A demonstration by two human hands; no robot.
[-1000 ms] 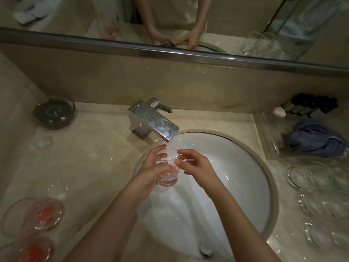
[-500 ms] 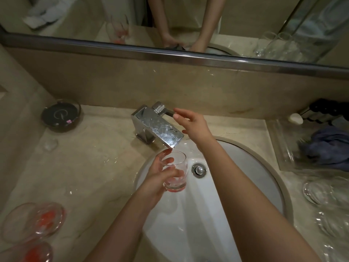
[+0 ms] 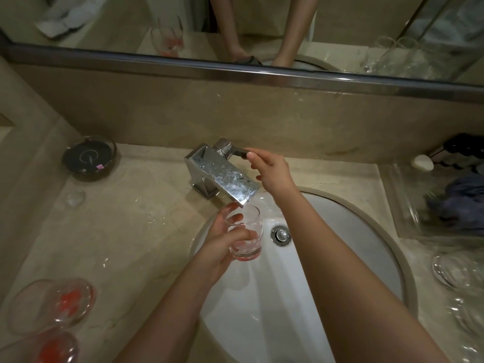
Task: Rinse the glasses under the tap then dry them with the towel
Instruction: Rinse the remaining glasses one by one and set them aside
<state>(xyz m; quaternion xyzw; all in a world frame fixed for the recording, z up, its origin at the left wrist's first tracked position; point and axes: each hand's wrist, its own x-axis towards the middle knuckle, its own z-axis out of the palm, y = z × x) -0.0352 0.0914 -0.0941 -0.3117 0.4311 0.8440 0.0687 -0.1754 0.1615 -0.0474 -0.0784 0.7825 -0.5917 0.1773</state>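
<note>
My left hand (image 3: 222,247) grips a small clear glass (image 3: 246,237) with a pinkish bottom, upright just under the spout of the chrome tap (image 3: 222,176), over the white sink (image 3: 353,231). My right hand (image 3: 272,171) pinches the tap's lever handle (image 3: 239,153) at the back. I see no water stream. Two glasses with red residue (image 3: 52,305) lie at the left front of the counter. Clear glasses (image 3: 455,271) stand at the right. A blue-grey towel (image 3: 466,203) lies in a clear tray (image 3: 400,205) at the right.
A dark round dish (image 3: 89,158) sits at the counter's back left. Dark bottles (image 3: 463,150) and a white soap (image 3: 423,162) stand at the back right. A mirror with a metal rail (image 3: 235,72) runs along the wall. The sink drain (image 3: 280,235) is beside the glass.
My right hand left the glass's rim and reached back to take the tap lever. My left hand kept the glass under the spout. The camera view shifted down and closer.
</note>
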